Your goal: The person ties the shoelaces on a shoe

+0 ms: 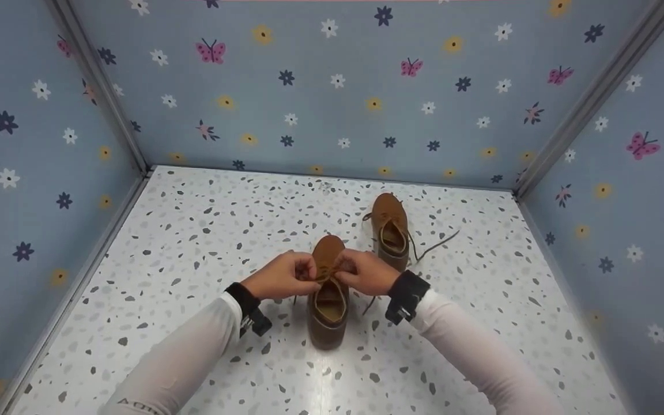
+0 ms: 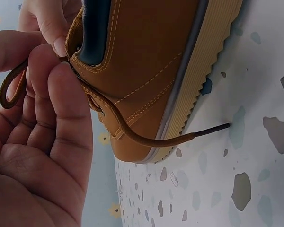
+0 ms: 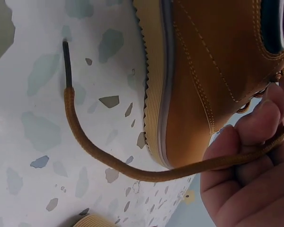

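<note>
A brown shoe (image 1: 328, 339) with a dark padded collar stands on the floor, toe pointing away from me. My left hand (image 1: 280, 278) is over its lacing and pinches the brown shoelace (image 2: 156, 142) between thumb and fingers. A small loop of lace sticks out beside the left fingers, and one end hangs down the shoe's side to a dark tip. Close by, my right hand (image 1: 366, 274) also pinches the lace at the top of the tongue. From the right fingers a lace end (image 3: 146, 176) curves out past the sole. The fingertips partly hide the crossing of the laces.
A second brown shoe (image 1: 389, 204) stands ahead and to the right, its laces loose, one trailing rightward on the speckled floor (image 1: 205, 230). Blue panels with flowers and butterflies (image 1: 332, 109) enclose the floor at the back, left and right.
</note>
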A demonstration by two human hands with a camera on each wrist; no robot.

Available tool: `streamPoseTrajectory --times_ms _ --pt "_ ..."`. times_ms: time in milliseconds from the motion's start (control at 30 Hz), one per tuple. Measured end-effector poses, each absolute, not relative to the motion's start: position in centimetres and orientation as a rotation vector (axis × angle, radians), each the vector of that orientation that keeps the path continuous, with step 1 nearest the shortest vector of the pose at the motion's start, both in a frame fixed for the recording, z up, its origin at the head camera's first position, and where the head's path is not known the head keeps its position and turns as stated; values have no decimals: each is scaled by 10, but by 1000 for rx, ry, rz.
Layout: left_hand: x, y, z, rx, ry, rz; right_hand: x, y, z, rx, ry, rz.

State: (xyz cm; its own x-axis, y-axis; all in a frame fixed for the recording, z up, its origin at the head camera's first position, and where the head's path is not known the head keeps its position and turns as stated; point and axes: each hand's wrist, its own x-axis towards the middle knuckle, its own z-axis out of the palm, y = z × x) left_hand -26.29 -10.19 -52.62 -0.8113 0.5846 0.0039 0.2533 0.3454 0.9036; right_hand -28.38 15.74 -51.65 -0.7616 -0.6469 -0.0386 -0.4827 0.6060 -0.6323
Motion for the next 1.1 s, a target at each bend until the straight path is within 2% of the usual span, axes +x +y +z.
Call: streamPoseTrajectory --times_ms 867,1100 --pt "-256 -98 -524 762 2282 1470 -276 147 -529 -804 2761 -1155" --pt "-253 -96 -525 770 2286 1450 -270 140 -539 -918 2934 -1127"
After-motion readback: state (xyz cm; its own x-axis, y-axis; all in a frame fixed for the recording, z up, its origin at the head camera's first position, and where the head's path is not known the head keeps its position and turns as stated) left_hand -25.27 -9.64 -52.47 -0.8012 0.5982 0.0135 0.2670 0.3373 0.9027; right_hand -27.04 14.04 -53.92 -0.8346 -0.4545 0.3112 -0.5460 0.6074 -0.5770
